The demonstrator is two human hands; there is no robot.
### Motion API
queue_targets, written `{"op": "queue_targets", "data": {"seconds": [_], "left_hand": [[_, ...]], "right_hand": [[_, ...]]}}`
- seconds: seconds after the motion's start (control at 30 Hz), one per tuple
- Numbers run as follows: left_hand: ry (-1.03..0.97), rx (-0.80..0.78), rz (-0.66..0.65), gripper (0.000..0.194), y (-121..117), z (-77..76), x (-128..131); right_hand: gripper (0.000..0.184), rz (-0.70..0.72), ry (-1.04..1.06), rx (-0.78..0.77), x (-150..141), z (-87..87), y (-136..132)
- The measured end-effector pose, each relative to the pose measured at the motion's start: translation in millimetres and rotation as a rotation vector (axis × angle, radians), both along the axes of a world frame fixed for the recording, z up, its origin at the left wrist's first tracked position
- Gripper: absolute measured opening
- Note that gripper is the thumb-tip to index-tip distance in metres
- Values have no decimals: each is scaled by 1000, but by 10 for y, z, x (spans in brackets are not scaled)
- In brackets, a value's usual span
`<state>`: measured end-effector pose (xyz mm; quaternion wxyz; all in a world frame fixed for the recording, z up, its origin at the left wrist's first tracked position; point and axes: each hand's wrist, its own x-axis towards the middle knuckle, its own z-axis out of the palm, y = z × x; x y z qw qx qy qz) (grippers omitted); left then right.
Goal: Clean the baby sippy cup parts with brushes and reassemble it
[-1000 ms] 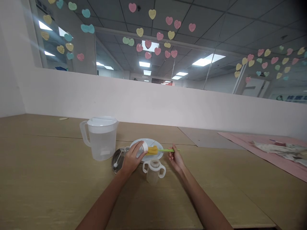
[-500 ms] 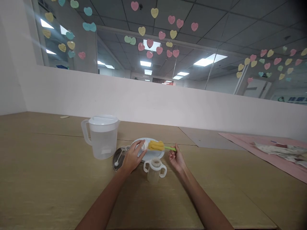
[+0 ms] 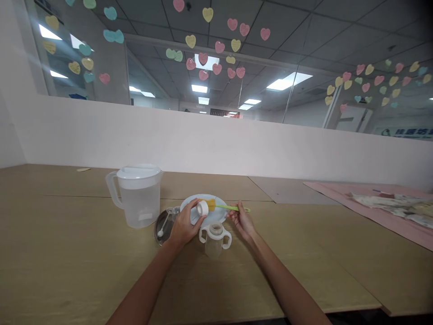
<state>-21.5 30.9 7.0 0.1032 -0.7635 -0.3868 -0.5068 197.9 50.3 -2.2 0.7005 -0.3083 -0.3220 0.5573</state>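
Note:
Between the fingers and thumb of my left hand is a white bottle cap, its round face turned toward me. My right hand pinches the green handle of a bottle brush. The brush's yellow sponge head lies right behind the cap; whether it reaches inside is hidden. Both are over a white plate. In front of the plate stands a clear baby bottle without a lid, with two white side handles.
Left of the plate, a metal dish holds a thin straw piece with a white end. A lidded clear pitcher of water stands farther left. At the right, a pink mat bears plastic-wrapped items. A white wall closes off the back.
My left hand has closed on the white cap and turned it toward me. The brush head has gone left behind the cap, showing more green handle. The view has shifted slightly right.

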Motion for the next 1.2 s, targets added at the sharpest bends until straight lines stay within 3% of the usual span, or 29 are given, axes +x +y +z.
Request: {"op": "queue_targets", "data": {"seconds": [0.23,0.43,0.7,0.8,0.93,1.2], "left_hand": [[-104,-4,90,39,83,37,-42],[-158,0,141,34,68,92,-129],[-94,-195,522,27,88,56,-373],[-39,-250,593,27,110,8,-440],[50,-370,574,31,119,-44,-450],[220,-610,408,42,82,-34,-383]], "right_hand": [[35,-68,96,-60,53,12,12],[34,-39,74,-71,26,24,-14],[34,-38,60,-77,60,23,-1],[34,-40,41,-82,68,7,3],[31,-50,3,-122,68,-48,17],[29,-51,-32,-115,91,-90,51]]}}
